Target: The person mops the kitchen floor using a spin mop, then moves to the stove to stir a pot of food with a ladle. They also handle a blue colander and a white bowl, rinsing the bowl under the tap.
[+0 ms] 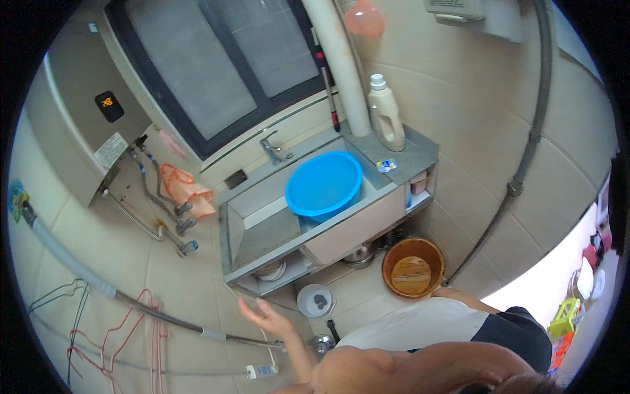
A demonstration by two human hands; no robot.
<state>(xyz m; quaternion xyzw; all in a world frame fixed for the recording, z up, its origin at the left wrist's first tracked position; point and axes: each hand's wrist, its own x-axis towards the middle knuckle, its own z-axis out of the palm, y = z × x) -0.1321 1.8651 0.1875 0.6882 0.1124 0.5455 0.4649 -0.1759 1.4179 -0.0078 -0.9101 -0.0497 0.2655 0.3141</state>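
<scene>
My left hand (266, 317) is raised near the left front corner of the sink counter, fingers extended and thumb apart, holding nothing visible. My right hand is out of view; part of a bare limb (465, 298) shows beyond my white top. Before me is a grey sink counter (268, 236). A blue plastic basin (325, 184) sits tilted in the sink, its inside blurred. The chrome faucet (270, 147) stands behind it. On the floor below are a small white bucket (314, 300) with something dark inside and a brown wooden-looking tub (413, 268).
A detergent bottle (388, 115) and a small packet (386, 165) stand on the right ledge. At left, a rail (162, 315) carries wire hangers (110, 340). Hoses and valves (184, 216) hang under a water heater (83, 98). A grey pipe (531, 138) runs down the right wall.
</scene>
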